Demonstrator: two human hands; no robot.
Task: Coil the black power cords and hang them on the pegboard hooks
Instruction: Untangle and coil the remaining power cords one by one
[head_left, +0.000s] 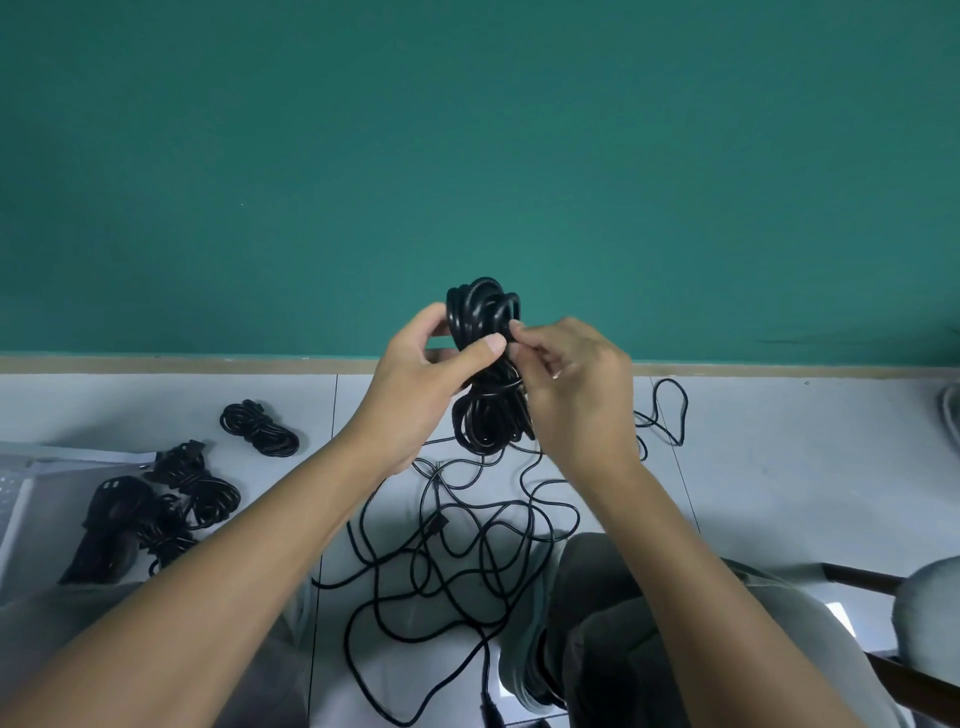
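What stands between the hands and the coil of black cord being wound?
Nothing visible. The left hand grips the coil around its middle, and the right hand pinches a strand at the coil's side. Both touch it directly. No pegboard or hooks appear in view.

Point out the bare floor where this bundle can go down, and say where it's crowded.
Bare tiles lie right of the thin cord loop, below the green wall. A smaller patch lies between the small coil and the left hand. It is crowded under the held bundle with loose tangled cord, and at far left with coiled cords.
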